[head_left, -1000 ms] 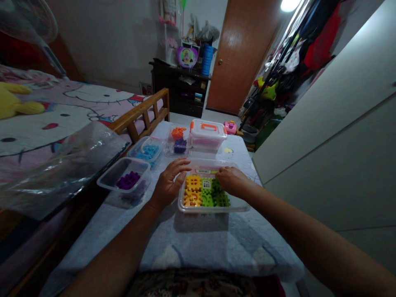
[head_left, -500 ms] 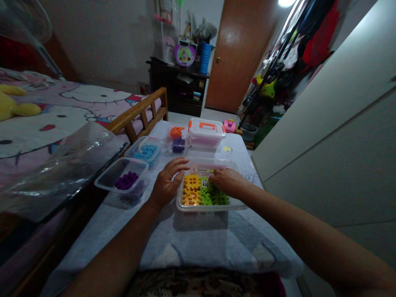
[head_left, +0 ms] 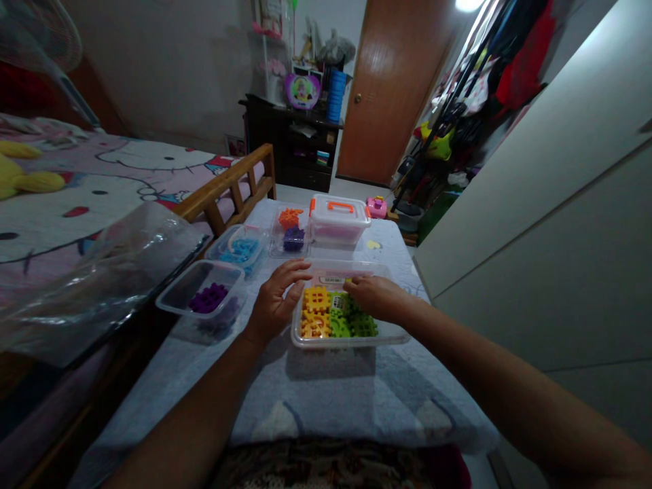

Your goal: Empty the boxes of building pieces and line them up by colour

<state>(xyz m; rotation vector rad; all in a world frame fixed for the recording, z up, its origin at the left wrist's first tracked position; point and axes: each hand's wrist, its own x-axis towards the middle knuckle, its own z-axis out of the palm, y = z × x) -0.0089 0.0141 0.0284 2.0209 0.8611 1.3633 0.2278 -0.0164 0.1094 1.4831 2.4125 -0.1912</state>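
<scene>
A clear plastic box (head_left: 351,343) stands before me on the cloth-covered table. Inside it, yellow interlocking blocks (head_left: 316,299) fill the left part, light green blocks (head_left: 339,329) the middle and darker green blocks (head_left: 364,326) the right. A small printed label lies over the light green ones. My left hand (head_left: 278,302) rests at the box's left rim, fingers spread and holding nothing. Over the far right of the blocks, my right hand (head_left: 374,297) reaches into the box with its fingers pressed together. What lies between those fingertips is hidden.
To the left stand a clear tub (head_left: 170,302) with purple blocks (head_left: 208,298) and another with blue pieces (head_left: 242,250). Behind are a tray with orange pieces (head_left: 290,218) and dark violet pieces (head_left: 294,238), and a lidded box (head_left: 340,221). A plastic bag (head_left: 102,278) lies at left.
My right hand has shifted very slightly to the left, its fingers still together. The left hand stays at the box rim, and the blocks look the same.
</scene>
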